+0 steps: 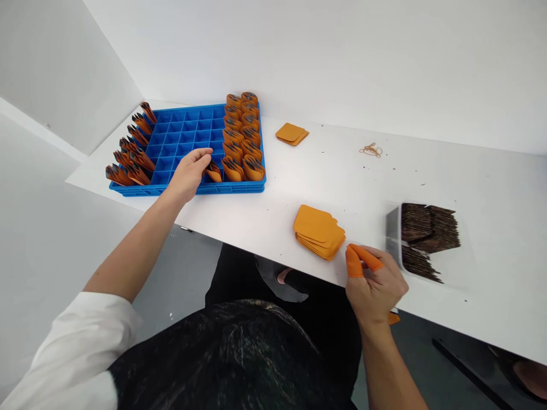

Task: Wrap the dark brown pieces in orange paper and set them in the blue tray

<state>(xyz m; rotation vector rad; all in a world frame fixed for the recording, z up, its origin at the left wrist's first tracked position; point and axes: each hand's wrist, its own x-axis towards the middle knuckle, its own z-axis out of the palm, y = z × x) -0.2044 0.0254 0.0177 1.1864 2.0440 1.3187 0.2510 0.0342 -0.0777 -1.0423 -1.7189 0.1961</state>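
My left hand [191,172] is over the front of a blue divided tray [188,190], its fingers closed beside a folded orange piece [214,172] in a front compartment; whether they grip it is hidden. Folded orange pieces with dark insides [233,169] fill two columns at the tray's right, and more [137,174] lean along its left side. My right hand [376,280], with orange covers on two fingers, is pinched closed at the table's front edge; anything in the pinch is too small to make out. Just left of it lies a stack of orange pieces [318,229].
Two or so orange pieces [291,133] lie near the wall. Tan rubber bands [371,150] are at the back right. A clear container [394,233] of dark, thin pieces [427,230] stands right of my right hand. Dark specks dot the white table [491,228].
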